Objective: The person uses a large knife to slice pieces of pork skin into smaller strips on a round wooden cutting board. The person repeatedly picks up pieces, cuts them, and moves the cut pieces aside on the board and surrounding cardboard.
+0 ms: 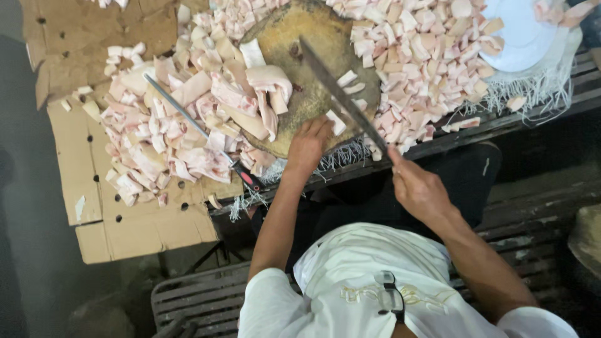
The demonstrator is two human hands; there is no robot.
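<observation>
Nearest to me is the white shirt (369, 281) on my chest, with a dark clip hanging at the collar; beyond it both forearms reach up toward the round wooden chopping block (294, 44). From the head view, my right hand (416, 188) is clenched around the handle of a long cleaver (341, 97), its blade slanting up and left across the block. My left hand (308, 145) rests curled at the block's near edge, fingertips touching a small pale piece (337, 122) just beside the blade — whether it pinches it I cannot tell. Slabs of raw pork skin and fat (266, 84) lie on the block; I judge them soft, floppy and greasy, light piece by piece, best pinned flat with bent fingers well back from the edge. Cut chunks are heaped to the right (426, 56), more on flattened cardboard (144, 228) to the left, where a sharpening steel (188, 116) with a red-and-black handle lies across the pile.
</observation>
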